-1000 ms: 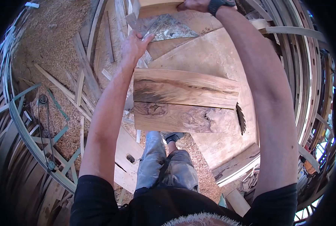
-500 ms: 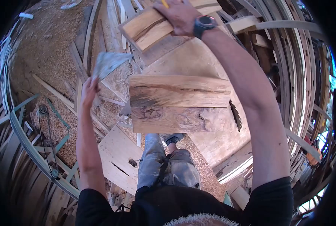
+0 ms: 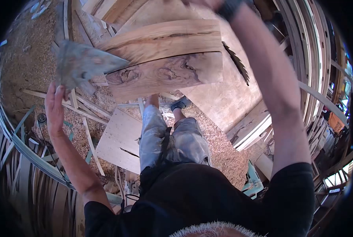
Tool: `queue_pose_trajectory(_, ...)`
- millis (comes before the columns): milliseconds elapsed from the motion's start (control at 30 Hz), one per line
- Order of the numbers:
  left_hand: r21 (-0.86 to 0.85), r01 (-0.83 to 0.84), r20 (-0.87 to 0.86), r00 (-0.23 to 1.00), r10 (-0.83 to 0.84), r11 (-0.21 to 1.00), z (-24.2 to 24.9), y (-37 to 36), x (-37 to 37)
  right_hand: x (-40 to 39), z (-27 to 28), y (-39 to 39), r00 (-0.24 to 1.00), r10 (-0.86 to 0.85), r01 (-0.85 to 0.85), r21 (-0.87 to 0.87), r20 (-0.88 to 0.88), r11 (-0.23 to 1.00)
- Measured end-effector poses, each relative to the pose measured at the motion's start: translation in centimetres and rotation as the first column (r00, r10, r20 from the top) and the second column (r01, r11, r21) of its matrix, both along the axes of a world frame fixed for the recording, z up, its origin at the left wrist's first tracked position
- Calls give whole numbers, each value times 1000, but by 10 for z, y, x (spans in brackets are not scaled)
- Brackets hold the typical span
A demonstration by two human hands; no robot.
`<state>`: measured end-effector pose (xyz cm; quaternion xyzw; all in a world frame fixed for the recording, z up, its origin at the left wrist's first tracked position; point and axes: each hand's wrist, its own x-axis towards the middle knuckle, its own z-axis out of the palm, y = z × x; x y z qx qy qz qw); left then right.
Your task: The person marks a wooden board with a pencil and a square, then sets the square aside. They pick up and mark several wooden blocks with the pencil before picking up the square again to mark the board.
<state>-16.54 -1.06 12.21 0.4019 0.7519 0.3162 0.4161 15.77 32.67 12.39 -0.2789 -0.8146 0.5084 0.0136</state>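
Note:
My left hand (image 3: 57, 96), raised at the left, has its fingers closed on the lower corner of a worn triangular metal plate (image 3: 81, 65). The plate's tip overlaps the left end of two wooden boards. The upper board (image 3: 172, 39) is pale with a dark crack; the lower board (image 3: 164, 75) has dark swirling grain. They lie edge to edge on the saw table. My right hand (image 3: 204, 3) is at the top edge of the view, blurred and partly cut off; what its fingers do is hidden.
A toothed saw blade (image 3: 237, 63) stands up from the saw table (image 3: 220, 104) right of the boards. Another board (image 3: 115, 8) lies at the top left. Wood strips and sawdust (image 3: 26, 73) cover the floor at left. Stacked timber (image 3: 315, 51) lines the right.
The metal plate has moved left and down in view with my left hand. My right hand has moved up to the frame edge, away from the far board. The boards and table appear higher as the view shifted.

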Motion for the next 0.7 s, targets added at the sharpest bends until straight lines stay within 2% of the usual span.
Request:
queue_pose_trajectory(33, 4, 4, -6, 1000, -4, 1000, 8, 10, 16, 37, 7, -29, 983, 101, -65, -222, 152, 973)
queue_pose_trajectory(100, -71, 216, 75, 975, -211, 974, 17, 30, 48, 80, 16, -102, 992, 62, -82, -185, -109, 979)
queue_pose_trajectory(167, -96, 332, 65, 943, -327, 939, 20, 46, 88, 117, 14, -167, 962, -203, 110, -420, -184, 901)
queue_pose_trajectory(200, -85, 426, 16, 904, -426, 901, 23, 60, 107, 133, 17, -188, 969, -229, 184, -336, -97, 924)
queue_pose_trajectory(233, -85, 515, -32, 854, -519, 853, 23, 73, 123, 146, 8, -210, 943, -303, 259, -268, -137, 928)
queue_pose_trajectory(267, 22, 548, -99, 834, -543, 836, 7, 79, 133, 153, -3, -230, 941, -302, 253, -270, -155, 929)
queue_pose_trajectory(300, 124, 583, -168, 810, -562, 803, -8, 85, 143, 157, -13, -248, 835, -534, 443, -411, -135, 797)
queue_pose_trajectory(333, 124, 572, -165, 817, -552, 811, -5, 98, 164, 159, -18, -258, 680, -729, 588, -537, -77, 605)
queue_pose_trajectory(400, 120, 562, -173, 824, -540, 818, -8, 121, 195, 154, -19, -258, 675, -735, 598, -534, -67, 598)
queue_pose_trajectory(467, 218, 584, -302, 802, -515, 782, -21, 142, 210, 146, -11, -251, 545, -838, 695, -537, -40, 478)
queue_pose_trajectory(533, 236, 556, -293, 823, -488, 797, -29, 164, 213, 152, -26, -253, 506, -858, 709, -520, -95, 476)
queue_pose_trajectory(567, 254, 525, -271, 845, -462, 812, -32, 173, 214, 160, -35, -253, 523, -839, 790, -284, -151, 543)
queue_pose_trajectory(600, 251, 531, -275, 841, -467, 809, -34, 181, 214, 169, -42, -256, 550, -812, 825, -29, -194, 565)
queue_pose_trajectory(633, 234, 511, -316, 845, -432, 827, -35, 188, 213, 178, -39, -255, 561, -809, 827, 151, -174, 541)
queue_pose_trajectory(667, 221, 489, -358, 846, -396, 844, -39, 196, 210, 185, -42, -257, 559, -810, 829, 147, -177, 539)
queue_pose_trajectory(700, 222, 492, -363, 843, -397, 842, -45, 206, 208, 192, -48, -259, 593, -782, 799, 257, -191, 543)
